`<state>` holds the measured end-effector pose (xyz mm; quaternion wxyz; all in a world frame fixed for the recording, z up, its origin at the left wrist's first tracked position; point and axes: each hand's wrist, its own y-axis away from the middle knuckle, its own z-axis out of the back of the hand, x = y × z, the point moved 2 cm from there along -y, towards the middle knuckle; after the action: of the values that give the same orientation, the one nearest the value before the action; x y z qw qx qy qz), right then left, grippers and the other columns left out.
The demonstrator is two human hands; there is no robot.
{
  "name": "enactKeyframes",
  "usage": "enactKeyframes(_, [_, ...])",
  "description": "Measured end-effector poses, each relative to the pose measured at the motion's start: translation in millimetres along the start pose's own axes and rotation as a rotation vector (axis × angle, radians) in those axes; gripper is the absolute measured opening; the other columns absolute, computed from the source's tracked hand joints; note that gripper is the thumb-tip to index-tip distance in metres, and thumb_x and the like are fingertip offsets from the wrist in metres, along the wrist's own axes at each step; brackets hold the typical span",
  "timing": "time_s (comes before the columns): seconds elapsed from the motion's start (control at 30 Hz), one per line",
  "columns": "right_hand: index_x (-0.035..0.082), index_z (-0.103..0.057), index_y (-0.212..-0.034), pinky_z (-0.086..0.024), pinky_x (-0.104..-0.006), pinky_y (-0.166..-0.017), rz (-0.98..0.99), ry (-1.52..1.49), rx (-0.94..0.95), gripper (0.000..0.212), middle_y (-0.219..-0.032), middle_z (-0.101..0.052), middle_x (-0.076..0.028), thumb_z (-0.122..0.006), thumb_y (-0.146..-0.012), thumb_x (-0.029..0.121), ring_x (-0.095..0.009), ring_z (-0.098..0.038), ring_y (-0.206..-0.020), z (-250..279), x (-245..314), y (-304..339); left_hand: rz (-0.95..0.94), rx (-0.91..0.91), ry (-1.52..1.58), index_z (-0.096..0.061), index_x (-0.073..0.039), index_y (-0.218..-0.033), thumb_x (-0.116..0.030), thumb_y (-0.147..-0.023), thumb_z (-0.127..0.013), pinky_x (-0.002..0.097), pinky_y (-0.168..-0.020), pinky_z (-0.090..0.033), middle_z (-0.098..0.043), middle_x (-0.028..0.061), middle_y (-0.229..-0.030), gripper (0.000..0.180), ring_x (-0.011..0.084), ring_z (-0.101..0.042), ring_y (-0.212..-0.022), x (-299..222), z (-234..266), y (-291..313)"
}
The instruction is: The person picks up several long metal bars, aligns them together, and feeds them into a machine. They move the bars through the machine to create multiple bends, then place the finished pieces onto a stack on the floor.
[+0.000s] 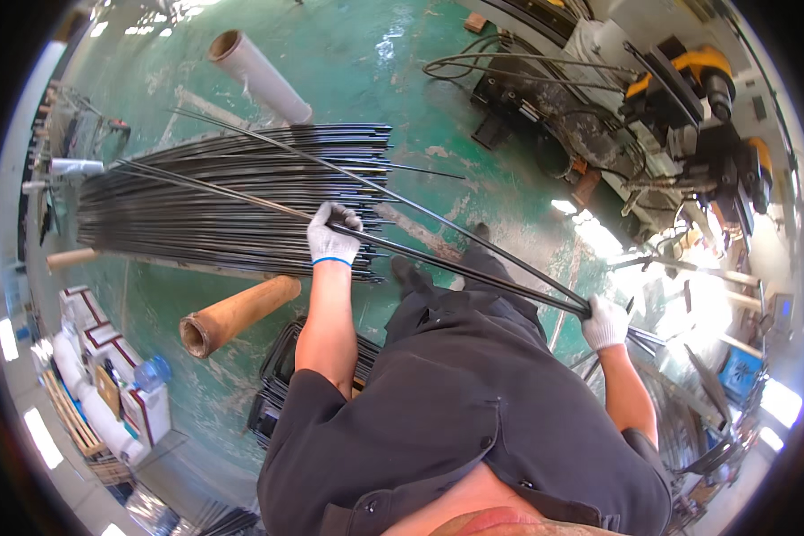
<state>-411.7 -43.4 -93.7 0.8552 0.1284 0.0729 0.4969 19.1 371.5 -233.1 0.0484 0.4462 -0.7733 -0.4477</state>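
Several long, thin metal rods (456, 265) slant across in front of me, and both my hands are on them. My left hand (334, 234), in a white glove with a blue cuff edge, is closed around them partway along. At their near right ends, my right hand (606, 323), also in a white glove, grips them where they converge. One rod spreads apart from the others toward the far left. Beneath and beyond my left hand lies a wide pile of dark rods (214, 210), laid side by side with their ends toward me.
A white-wrapped roll (263, 80) lies beyond the pile, and a brown cardboard tube (241, 314) nearer. Black and yellow machinery (697, 80) with cables stands at right. More bent dark rods (281, 380) lie beside my left elbow. A blue water bottle (152, 373) sits at left.
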Motion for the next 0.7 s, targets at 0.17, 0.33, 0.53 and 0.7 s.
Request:
enactKeyframes(0.17, [0.011, -0.064, -0.089, -0.054, -0.0512, -0.070, 0.050, -0.015, -0.040, 0.013, -0.079, -0.070, -0.018, -0.069, -0.081, 0.019, -0.041, -0.070, -0.077, -6, -12, -27, -0.067, 0.094, -0.052, -0.058, -0.006, -0.090, -0.031, -0.108, -0.057, 0.0477, -0.079, -0.057, -0.065, 0.0117, -0.083, 0.031, 0.0303, -0.066, -0.081, 5, -17, -5])
enactKeyframes(0.33, [0.013, -0.063, -0.087, -0.051, -0.0489, -0.067, 0.135, -0.048, -0.262, 0.010, -0.073, -0.064, -0.013, -0.067, -0.077, 0.014, -0.037, -0.066, -0.071, 18, -85, -9, 0.011, -0.045, -0.099, -0.059, -0.003, -0.114, -0.045, -0.107, -0.059, 0.0572, -0.097, -0.055, -0.068, 0.0169, -0.102, 0.043, 0.0357, -0.067, -0.100, 114, -54, 12])
enactKeyframes(0.53, [0.014, -0.064, -0.088, -0.048, -0.0439, -0.069, 0.150, 0.009, -0.486, 0.017, -0.075, -0.063, -0.010, -0.069, -0.072, 0.011, -0.032, -0.063, -0.073, 52, -188, 20, 0.064, 0.109, 0.197, -0.062, 0.004, -0.104, -0.045, -0.110, -0.050, 0.0551, -0.094, -0.058, -0.070, 0.0213, -0.101, 0.051, 0.0401, -0.069, -0.099, 250, -120, -4])
enactKeyframes(0.7, [0.013, -0.068, -0.093, -0.048, -0.0439, -0.071, -0.033, 0.019, -0.452, 0.018, -0.080, -0.067, -0.009, -0.073, -0.076, 0.010, -0.032, -0.064, -0.075, 19, -299, 57, 0.083, 0.094, -0.134, -0.060, -0.003, -0.081, -0.032, -0.106, -0.054, 0.0481, -0.067, -0.052, -0.061, 0.0132, -0.072, 0.039, 0.0335, -0.061, -0.067, 346, -123, 28])
